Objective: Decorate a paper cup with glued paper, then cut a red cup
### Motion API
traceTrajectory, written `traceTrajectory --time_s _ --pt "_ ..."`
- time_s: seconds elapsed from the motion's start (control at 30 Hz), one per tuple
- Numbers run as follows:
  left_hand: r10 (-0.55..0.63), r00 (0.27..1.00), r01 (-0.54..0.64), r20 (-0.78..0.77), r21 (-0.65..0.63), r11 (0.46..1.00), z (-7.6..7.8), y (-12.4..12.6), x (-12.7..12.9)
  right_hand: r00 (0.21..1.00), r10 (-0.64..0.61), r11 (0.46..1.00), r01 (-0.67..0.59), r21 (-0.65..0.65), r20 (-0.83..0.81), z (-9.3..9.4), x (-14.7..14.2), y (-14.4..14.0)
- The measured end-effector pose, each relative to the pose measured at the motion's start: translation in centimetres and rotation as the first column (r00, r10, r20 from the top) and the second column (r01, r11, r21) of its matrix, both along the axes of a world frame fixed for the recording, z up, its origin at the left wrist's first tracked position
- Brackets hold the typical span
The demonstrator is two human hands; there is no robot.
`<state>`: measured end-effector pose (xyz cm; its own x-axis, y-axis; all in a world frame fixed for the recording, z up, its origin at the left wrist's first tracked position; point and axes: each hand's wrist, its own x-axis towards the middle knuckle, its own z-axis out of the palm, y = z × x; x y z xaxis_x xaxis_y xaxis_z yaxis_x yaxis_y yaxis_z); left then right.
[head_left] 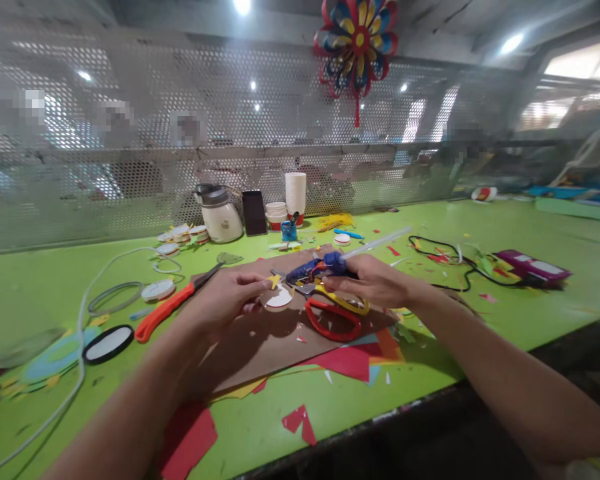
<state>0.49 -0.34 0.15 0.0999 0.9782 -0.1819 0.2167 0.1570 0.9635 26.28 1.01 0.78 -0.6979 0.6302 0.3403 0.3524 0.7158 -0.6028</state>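
Note:
My left hand (240,297) pinches a small yellow paper piece (273,281) between thumb and fingertips. In my right hand (373,283) is a blue hot glue gun (313,268), its nozzle pointing left toward the yellow piece. A clear glue stick (380,241) sticks out from the gun's back. Under the hands, a round white disc (280,297) lies on a brown cardboard sheet (260,353). Scissors with red and yellow handles (333,327) rest on the cardboard below the glue gun, partly covered by it and my right hand.
An orange-handled knife (165,312) and a roll of tape (109,344) lie left. A white kettle (221,217), a phone (254,213) and stacked paper cups (295,197) stand behind. Paper scraps (343,360) surround the cardboard; a purple box (533,267) with a black cord sits right.

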Motion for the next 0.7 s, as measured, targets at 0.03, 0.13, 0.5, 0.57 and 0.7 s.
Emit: traceTrajectory --time_s 0.03,0.13,0.5,0.57,0.7 --pt "0.005 1.000 -0.005 0.003 -0.001 1.000 -0.02 -0.01 -0.03 1.000 -0.001 1.000 0.001 -0.003 -0.004 0.00 -0.03 -0.01" --pt "0.002 1.000 -0.002 -0.007 0.000 1.000 -0.05 -0.15 -0.07 1.000 -0.008 1.000 0.008 -0.006 -0.006 -0.11 -0.08 0.02" --pt "-0.028 0.997 0.032 -0.069 0.057 0.998 -0.43 -0.05 -0.30 0.997 -0.047 0.998 0.044 0.042 0.058 -0.35 -0.33 -0.12" --pt "-0.019 0.996 0.024 -0.091 0.060 0.998 -0.48 0.01 -0.33 0.998 -0.047 0.997 0.045 0.056 0.051 -0.33 -0.42 -0.27" --pt "0.003 0.995 0.001 -0.095 0.038 0.999 -0.42 0.00 -0.25 0.997 -0.058 0.995 0.053 0.084 0.056 -0.37 -0.60 -0.42"
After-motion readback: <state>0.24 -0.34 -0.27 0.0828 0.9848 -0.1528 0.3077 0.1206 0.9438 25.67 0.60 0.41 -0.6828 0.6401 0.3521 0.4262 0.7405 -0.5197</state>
